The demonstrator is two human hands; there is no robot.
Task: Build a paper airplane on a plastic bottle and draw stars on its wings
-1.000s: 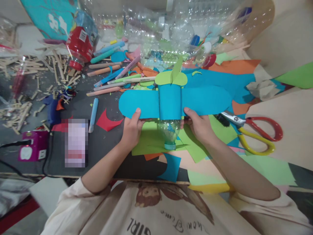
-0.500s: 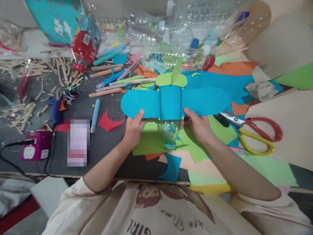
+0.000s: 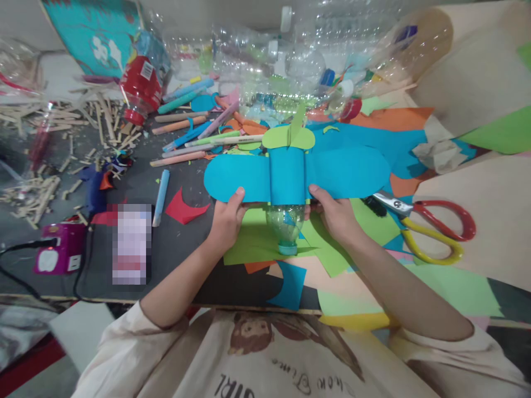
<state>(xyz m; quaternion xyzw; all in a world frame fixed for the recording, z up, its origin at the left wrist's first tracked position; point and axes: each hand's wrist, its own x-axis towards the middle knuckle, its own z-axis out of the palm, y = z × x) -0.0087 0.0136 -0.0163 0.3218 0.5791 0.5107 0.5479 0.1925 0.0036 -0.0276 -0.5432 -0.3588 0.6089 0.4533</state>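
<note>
I hold a bottle plane (image 3: 288,177) over the table: a clear plastic bottle wrapped in blue paper, with long blue paper wings and a green tail piece at the far end. Its blue cap (image 3: 285,249) points toward me. My left hand (image 3: 226,218) grips the near edge of the left wing, thumb on top. My right hand (image 3: 336,213) grips the near edge of the right wing next to the body, thumb on top. Both hands are closed on the paper.
Red and yellow scissors (image 3: 427,226) lie to the right. Paper scraps (image 3: 327,249) in green, blue and orange cover the table. Markers (image 3: 194,138), empty plastic bottles (image 3: 290,61), wooden sticks (image 3: 45,143), a blue glue gun (image 3: 93,185) and a purple power block (image 3: 56,254) lie beyond and left.
My left thumb slid slightly right along the wing edge; the plane stays in both hands with barely any movement.
</note>
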